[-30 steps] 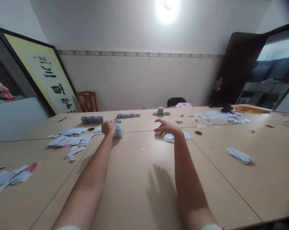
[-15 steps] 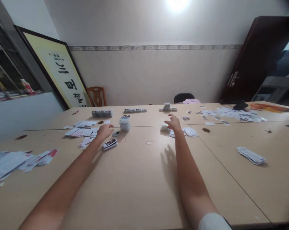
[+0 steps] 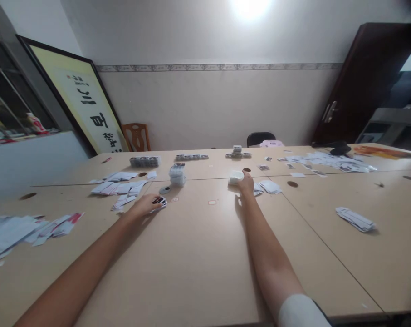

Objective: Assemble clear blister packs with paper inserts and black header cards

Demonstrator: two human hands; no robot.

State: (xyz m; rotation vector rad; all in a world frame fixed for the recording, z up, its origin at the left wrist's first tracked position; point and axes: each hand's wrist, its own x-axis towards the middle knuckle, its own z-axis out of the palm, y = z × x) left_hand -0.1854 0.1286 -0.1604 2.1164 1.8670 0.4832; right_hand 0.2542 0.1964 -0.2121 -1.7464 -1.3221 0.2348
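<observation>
My left hand (image 3: 144, 205) is closed on a small stack of printed cards (image 3: 162, 202) lying on the table, and covers its left part. Farther off, my right hand (image 3: 247, 184) has its fingers around the right side of a low pile of whitish, clear-looking sleeves (image 3: 235, 177); some fingertips are hidden. Between the hands, nearer the left one, stands a taller stack of clear-cased cards (image 3: 177, 175). A round grey-white disc (image 3: 164, 190) sits just beyond the left hand's cards. Two small labels lie flat on the table between my hands.
White paper slips (image 3: 117, 186) are scattered at left, with more papers (image 3: 11, 231) near the left edge. Rows of cased cards (image 3: 144, 161) line the far side. A slip bundle (image 3: 355, 219) lies at right; loose sheets (image 3: 328, 160) spread behind it. Cable holes (image 3: 293, 184) pierce the tabletop (image 3: 205, 254).
My left hand has come down toward me and right onto the printed cards, closing on them. My right hand has lowered from above the table onto the sleeve pile.
</observation>
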